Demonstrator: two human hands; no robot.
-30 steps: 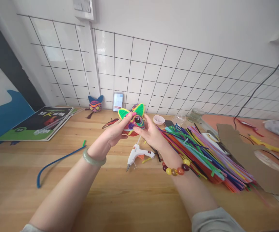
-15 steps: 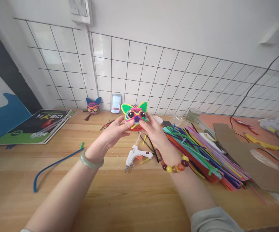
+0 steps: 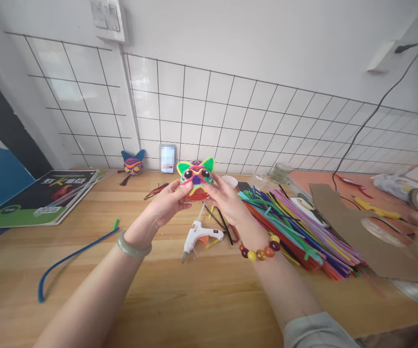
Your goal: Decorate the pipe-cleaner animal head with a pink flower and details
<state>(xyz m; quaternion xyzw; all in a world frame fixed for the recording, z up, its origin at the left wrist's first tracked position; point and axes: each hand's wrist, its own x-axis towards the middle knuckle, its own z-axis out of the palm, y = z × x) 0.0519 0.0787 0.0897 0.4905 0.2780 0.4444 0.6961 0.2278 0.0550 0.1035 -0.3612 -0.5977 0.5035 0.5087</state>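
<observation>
Between both hands is a colourful pipe-cleaner animal head [image 3: 196, 177], held up above the table with its face toward me. It has green ears edged in yellow, dark round eyes and a purple nose. My left hand [image 3: 170, 200] grips its left side, the thumb on the front near the nose. On its right side my right hand [image 3: 226, 200] is closed, thumb below the cheek. The fingers behind the head are partly hidden. Beneath the hands a white glue gun [image 3: 202, 235] lies on the table, nozzle toward me, among a few loose pipe cleaners [image 3: 226, 224].
A bundle of pipe cleaners [image 3: 295, 232] lies at right, beside cut cardboard [image 3: 342, 222]. A blue pipe cleaner [image 3: 74, 251] and a magazine [image 3: 45, 193] are at left. Against the wall stand a second animal head [image 3: 133, 164] and a phone [image 3: 167, 159].
My view has shifted slightly to the right. Both hands still hold the animal head, which now tips back a little, showing more of its lower front.
</observation>
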